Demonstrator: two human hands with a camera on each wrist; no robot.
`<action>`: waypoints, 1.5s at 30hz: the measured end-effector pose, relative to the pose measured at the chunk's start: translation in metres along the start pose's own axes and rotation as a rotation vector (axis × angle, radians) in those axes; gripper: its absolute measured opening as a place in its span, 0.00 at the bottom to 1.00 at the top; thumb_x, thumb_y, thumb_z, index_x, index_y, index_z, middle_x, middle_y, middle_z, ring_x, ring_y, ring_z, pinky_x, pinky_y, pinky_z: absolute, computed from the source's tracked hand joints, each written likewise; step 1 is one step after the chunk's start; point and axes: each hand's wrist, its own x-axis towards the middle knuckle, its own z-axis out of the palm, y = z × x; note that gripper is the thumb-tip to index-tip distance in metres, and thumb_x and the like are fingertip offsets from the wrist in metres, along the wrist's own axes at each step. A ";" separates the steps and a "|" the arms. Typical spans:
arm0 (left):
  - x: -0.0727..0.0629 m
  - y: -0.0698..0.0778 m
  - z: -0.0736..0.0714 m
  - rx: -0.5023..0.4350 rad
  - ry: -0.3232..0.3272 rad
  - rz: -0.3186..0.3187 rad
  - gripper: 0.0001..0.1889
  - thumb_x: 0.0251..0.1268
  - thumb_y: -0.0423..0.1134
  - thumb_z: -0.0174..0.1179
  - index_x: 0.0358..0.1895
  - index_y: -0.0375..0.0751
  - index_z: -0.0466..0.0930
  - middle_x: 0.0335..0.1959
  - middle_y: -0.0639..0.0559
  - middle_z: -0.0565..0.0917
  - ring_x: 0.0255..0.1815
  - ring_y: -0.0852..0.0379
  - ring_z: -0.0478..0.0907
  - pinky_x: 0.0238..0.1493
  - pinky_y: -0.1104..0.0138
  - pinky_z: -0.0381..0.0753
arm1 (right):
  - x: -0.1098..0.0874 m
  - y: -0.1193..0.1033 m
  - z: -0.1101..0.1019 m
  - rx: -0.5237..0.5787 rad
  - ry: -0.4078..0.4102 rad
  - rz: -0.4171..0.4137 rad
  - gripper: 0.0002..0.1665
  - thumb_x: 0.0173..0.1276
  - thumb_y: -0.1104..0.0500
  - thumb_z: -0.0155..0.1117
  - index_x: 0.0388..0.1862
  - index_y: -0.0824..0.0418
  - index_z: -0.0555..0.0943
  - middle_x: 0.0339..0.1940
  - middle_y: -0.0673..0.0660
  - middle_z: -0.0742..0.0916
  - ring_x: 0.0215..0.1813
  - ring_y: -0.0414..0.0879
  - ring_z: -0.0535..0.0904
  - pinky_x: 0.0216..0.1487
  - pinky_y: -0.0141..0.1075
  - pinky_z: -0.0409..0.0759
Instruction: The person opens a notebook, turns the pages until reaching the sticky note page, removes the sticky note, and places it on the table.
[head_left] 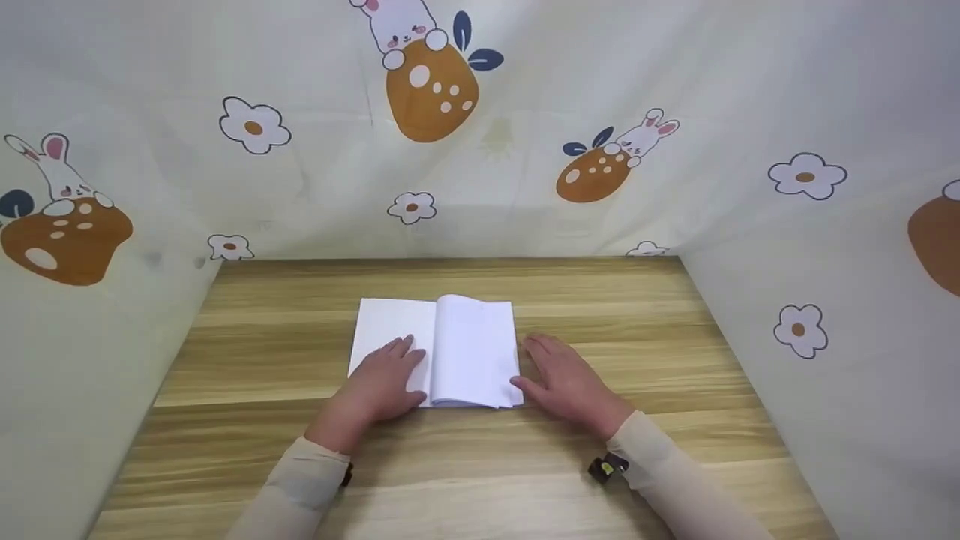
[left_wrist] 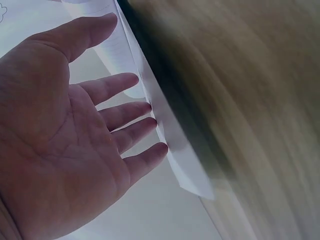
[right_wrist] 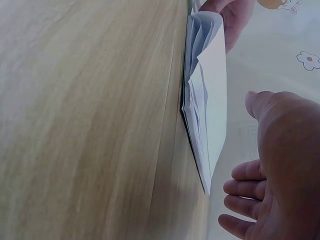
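Note:
A notebook (head_left: pixel 474 352) with white pages lies spread on the wooden table, its right-hand leaves bulging up from the spine. On the left page rests my left hand (head_left: pixel 384 381), fingers extended, thumb close to the spine; in the left wrist view its fingertips meet the page (left_wrist: pixel 170 135). Just off the notebook's right edge is my right hand (head_left: pixel 566 379), with its thumb tip right at the lower page corner and the fingers relaxed. From the right wrist view, the loose leaves (right_wrist: pixel 212 90) fan apart above a dark cover, and this hand holds nothing.
Wood-grain table (head_left: pixel 600 300) surrounds the notebook. A pale curtain (head_left: pixel 315 180) printed with rabbits and flowers encloses the table at the back and both sides. A small dark device (head_left: pixel 607 468) is strapped at the right wrist, by the sleeve.

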 end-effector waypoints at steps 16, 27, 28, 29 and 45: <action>0.001 -0.002 0.007 -0.040 -0.018 -0.026 0.38 0.73 0.46 0.72 0.80 0.31 0.72 0.85 0.29 0.64 0.86 0.31 0.62 0.82 0.38 0.65 | 0.001 -0.009 0.003 0.007 -0.033 -0.038 0.49 0.81 0.35 0.67 0.82 0.70 0.71 0.79 0.66 0.78 0.81 0.62 0.72 0.83 0.56 0.68; 0.002 -0.003 0.007 -0.036 -0.021 -0.025 0.39 0.73 0.47 0.72 0.80 0.31 0.72 0.85 0.29 0.65 0.86 0.31 0.61 0.82 0.38 0.65 | 0.003 -0.024 0.013 -0.048 -0.011 -0.178 0.49 0.76 0.34 0.72 0.81 0.66 0.74 0.79 0.62 0.80 0.78 0.59 0.76 0.80 0.53 0.73; 0.002 -0.003 0.007 -0.032 -0.019 -0.024 0.38 0.73 0.47 0.72 0.80 0.31 0.72 0.85 0.29 0.65 0.86 0.31 0.62 0.81 0.38 0.65 | 0.003 -0.026 0.014 -0.054 -0.015 -0.192 0.48 0.76 0.35 0.72 0.81 0.65 0.74 0.79 0.62 0.80 0.78 0.58 0.76 0.80 0.53 0.72; 0.002 -0.003 0.007 -0.030 -0.019 -0.023 0.38 0.73 0.47 0.72 0.80 0.31 0.72 0.85 0.29 0.65 0.86 0.31 0.62 0.81 0.38 0.66 | 0.003 -0.028 0.015 -0.059 -0.019 -0.204 0.48 0.76 0.35 0.73 0.81 0.65 0.75 0.79 0.62 0.80 0.78 0.58 0.76 0.80 0.52 0.72; 0.003 -0.003 0.007 -0.044 -0.027 -0.031 0.39 0.73 0.47 0.73 0.80 0.31 0.71 0.85 0.29 0.64 0.86 0.31 0.60 0.82 0.38 0.64 | 0.010 -0.049 0.024 -0.178 -0.023 -0.266 0.43 0.75 0.41 0.77 0.78 0.65 0.78 0.75 0.61 0.83 0.74 0.56 0.79 0.78 0.50 0.75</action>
